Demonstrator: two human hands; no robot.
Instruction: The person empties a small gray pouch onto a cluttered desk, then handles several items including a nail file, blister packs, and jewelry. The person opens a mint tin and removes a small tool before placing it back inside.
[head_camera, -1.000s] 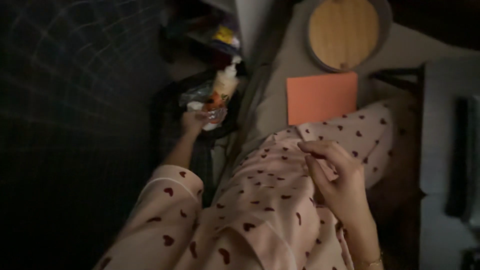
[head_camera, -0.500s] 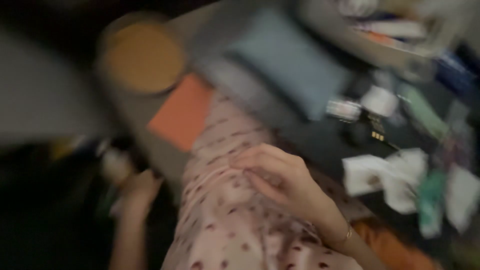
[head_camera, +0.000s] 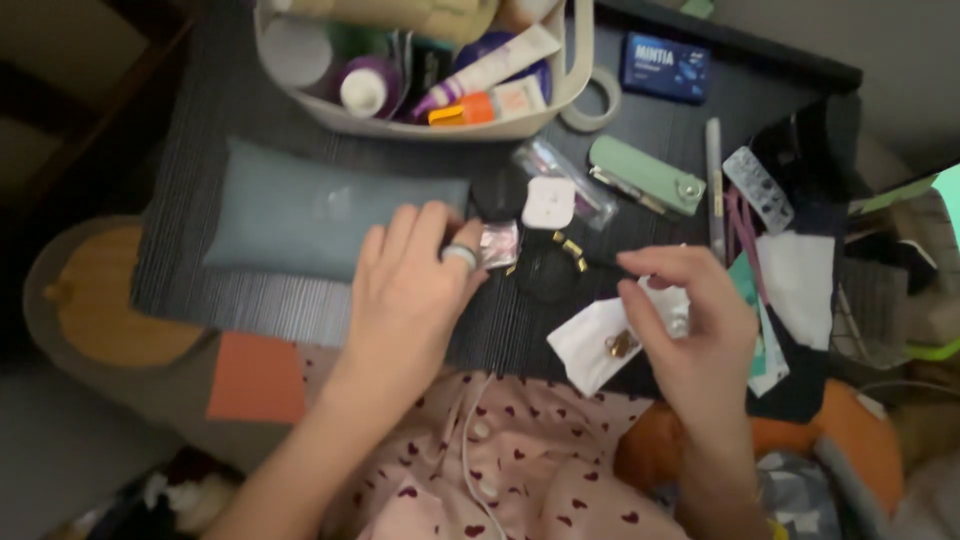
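Pinched between the right hand (head_camera: 690, 340) fingertips is a small item, too blurred to identify, above white tissue (head_camera: 600, 345). A shiny packet (head_camera: 498, 244) is touched by the loosely open left hand (head_camera: 410, 295) beside a grey cushion (head_camera: 300, 210).

The view is no longer pointing down beside the bed — it is now looking onto a dark table (head_camera: 250, 310) crowded with small things. The left hand (head_camera: 405, 295), which was reaching down to a bottle on the floor a second ago, is now lying on the table beside a small shiny packet (head_camera: 498, 243). The right hand (head_camera: 690, 335), earlier resting on the pyjama leg, is now pinching at a white tissue (head_camera: 600, 345) — fingers curled.
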